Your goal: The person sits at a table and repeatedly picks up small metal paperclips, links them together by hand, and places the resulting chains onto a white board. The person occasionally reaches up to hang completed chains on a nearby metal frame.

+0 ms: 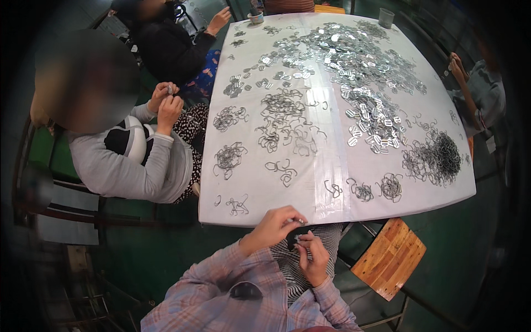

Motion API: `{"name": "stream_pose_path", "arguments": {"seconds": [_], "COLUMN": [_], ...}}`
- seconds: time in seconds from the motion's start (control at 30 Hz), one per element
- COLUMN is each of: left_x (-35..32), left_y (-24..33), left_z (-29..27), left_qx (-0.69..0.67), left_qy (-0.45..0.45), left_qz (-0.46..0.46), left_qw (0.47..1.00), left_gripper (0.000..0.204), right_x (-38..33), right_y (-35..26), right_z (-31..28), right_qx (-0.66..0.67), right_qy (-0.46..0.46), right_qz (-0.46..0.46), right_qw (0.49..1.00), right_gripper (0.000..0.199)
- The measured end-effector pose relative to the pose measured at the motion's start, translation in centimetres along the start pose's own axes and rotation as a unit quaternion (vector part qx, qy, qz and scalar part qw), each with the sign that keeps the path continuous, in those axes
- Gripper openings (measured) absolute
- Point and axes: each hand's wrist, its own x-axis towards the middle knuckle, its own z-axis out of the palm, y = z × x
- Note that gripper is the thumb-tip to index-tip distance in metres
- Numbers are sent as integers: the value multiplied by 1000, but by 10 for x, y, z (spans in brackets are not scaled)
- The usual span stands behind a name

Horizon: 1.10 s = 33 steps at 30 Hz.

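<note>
White table (332, 205) ahead; both hands' fingers (293, 219) pinch one small metal clip (300, 222).

A big white table (332, 193) holds lots of small metal bits. A wide heap of shiny flat metal pieces (354, 72) covers the far side. Little piles of bent wire hooks (282, 119) lie in the middle and along the left. A dark tangle of wire (440, 157) sits near the right edge. Two small cups (386, 17) stand at the far end.
</note>
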Motion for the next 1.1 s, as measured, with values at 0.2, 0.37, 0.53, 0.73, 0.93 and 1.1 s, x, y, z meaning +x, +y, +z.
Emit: {"name": "stream_pose_path", "arguments": {"seconds": [0.2,0.37,0.53,0.73,0.93,1.1], "left_x": [-43,-49,-53,-60,-71,-79], "left_y": [-2,0,3,10,3,0], "left_z": [5,9,10,9,13,18], "left_qx": [43,49,8,41,34,30], "left_qy": [-5,16,46,43,99,109], "left_qz": [-19,-8,8,16,41,28], "left_qw": [999,999,999,998,994,993], "left_gripper": [20,22,22,22,21,22], "right_x": [-1,-7,-13,-19,-4,45], "right_y": [-1,-2,0,0,-8,23], "right_z": [4,7,11,11,-11,-3], "right_qx": [-14,-29,-26,-20,2,-60], "right_qy": [-11,-17,-11,-21,-40,38], "right_qz": [13,24,37,46,59,39], "right_qw": [1000,999,999,998,997,997], "right_gripper": [12,12,12,13,29,9]}}
